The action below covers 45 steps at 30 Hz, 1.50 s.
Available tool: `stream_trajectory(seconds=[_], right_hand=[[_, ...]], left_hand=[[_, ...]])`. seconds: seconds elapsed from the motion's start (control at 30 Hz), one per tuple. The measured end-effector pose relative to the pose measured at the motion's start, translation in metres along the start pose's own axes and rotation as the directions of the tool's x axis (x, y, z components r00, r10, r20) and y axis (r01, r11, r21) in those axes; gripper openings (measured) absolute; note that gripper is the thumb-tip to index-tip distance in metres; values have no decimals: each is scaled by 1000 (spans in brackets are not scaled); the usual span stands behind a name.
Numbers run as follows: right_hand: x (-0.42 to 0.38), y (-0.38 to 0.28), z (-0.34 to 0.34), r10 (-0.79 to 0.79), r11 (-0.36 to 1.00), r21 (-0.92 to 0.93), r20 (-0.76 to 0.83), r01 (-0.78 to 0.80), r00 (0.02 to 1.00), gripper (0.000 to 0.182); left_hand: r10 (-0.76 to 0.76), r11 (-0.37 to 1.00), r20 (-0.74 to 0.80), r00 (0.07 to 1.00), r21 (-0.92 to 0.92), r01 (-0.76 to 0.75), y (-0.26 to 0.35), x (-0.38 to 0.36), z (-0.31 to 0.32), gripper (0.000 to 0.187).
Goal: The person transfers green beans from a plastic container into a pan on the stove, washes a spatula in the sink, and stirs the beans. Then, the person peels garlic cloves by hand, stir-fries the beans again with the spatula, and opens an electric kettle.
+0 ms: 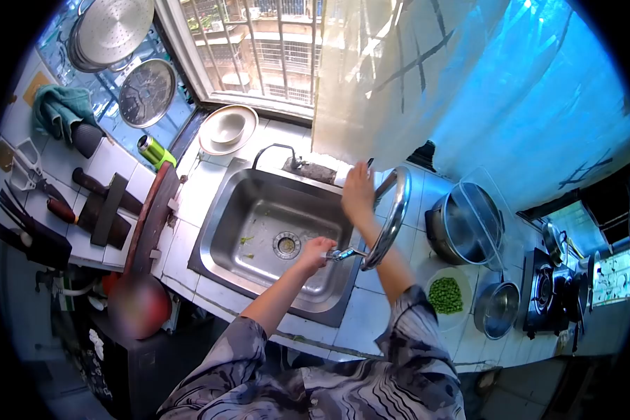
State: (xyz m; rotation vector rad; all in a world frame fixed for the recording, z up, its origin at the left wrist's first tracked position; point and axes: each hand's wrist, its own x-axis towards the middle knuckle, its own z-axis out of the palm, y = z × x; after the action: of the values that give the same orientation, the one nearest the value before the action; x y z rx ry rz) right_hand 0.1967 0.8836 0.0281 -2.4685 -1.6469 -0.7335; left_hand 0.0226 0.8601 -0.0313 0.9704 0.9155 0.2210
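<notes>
A curved chrome faucet [401, 210] arches over the right side of the steel sink [259, 203]. Closed around the spout end of the faucet, my left hand [316, 255] is over the basin. Behind the arch, my right hand [359, 190] reaches to the faucet's base at the sink's back right corner; its fingers are together, and what they touch is partly hidden. Small green scraps [246, 240] lie in the basin near the drain [287, 245].
On the right stand a bowl of green peas [446, 295], a large pot [462, 222], a small pan [497, 310] and a gas stove [544, 290]. Bowls [229, 129] sit behind the sink. Knives [108, 203] and a green bottle [155, 151] are at left.
</notes>
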Motion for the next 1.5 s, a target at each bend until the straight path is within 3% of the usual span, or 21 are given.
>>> stream_trajectory(seconds=[0.03,0.07,0.1,0.17,0.3,0.37,0.4,0.47,0.53,0.57,0.63,0.7,0.77,0.9,1.0,1.13,1.23,1.3,1.33,1.4,1.5], right_hand=[[9,7,10,-33,980,-193,118,56,992,39],[19,13,5,-28,967,-230,318,106,948,40],[20,14,13,-35,969,-221,321,111,947,40],[23,13,20,-81,848,-470,343,245,936,40],[14,11,6,-100,914,-358,253,189,962,33],[-12,-7,-18,-146,988,68,131,138,981,24],[-29,-23,-27,-120,951,297,117,81,986,21],[-73,-60,-15,-18,747,663,94,-49,995,17],[-105,-97,-19,112,523,843,81,-128,990,14],[-106,-110,-31,118,531,836,86,-136,989,14],[-107,-130,-68,236,328,913,168,-241,957,19],[-98,-142,-92,254,381,894,147,-238,956,20],[-90,-154,-107,79,462,880,87,-114,993,16],[-84,-167,-113,-8,441,894,94,-81,996,8],[-78,-176,-124,196,334,925,123,-184,973,6],[-77,-194,-154,220,361,902,165,-238,961,7],[-81,-213,-171,102,473,838,253,-271,962,6],[-81,-224,-177,67,483,855,180,-190,981,8],[-81,-225,-177,54,519,840,157,-161,986,11],[-81,-226,-174,23,581,808,103,-97,994,10],[-80,-226,-171,-44,677,736,39,1,998,7]], left_hand=[[35,999,30,999,36,-36,3,-3,0,16],[-5,999,74,997,37,2,7,-6,-1,15],[-9,999,65,998,35,6,7,-10,-6,15],[-43,998,96,995,-41,47,7,-13,-15,19],[-95,925,286,954,-328,190,15,-25,-62,22],[-113,765,338,934,-571,299,30,-44,-76,37],[-12,708,429,903,-635,311,26,-43,-88,50],[27,640,477,879,-683,351,37,-55,-99,53],[92,533,558,825,-727,432,40,-59,-110,61],[89,530,568,818,-723,444,41,-62,-115,61],[90,578,592,801,-685,442,41,-70,-125,61],[84,561,627,775,-672,483,45,-79,-132,61],[100,533,672,734,-659,531,47,-85,-140,61],[107,527,722,684,-624,576,51,-91,-156,60],[116,551,714,690,-624,554,58,-98,-166,59],[151,494,730,667,-640,588,68,-108,-178,59],[166,454,761,627,-623,636,63,-103,-184,58],[330,507,808,488,-588,631,62,-99,-186,51],[332,509,812,479,-582,634,61,-97,-187,51],[174,554,764,621,-597,580,67,-104,-189,49],[221,538,823,523,-550,639,62,-97,-191,48]])
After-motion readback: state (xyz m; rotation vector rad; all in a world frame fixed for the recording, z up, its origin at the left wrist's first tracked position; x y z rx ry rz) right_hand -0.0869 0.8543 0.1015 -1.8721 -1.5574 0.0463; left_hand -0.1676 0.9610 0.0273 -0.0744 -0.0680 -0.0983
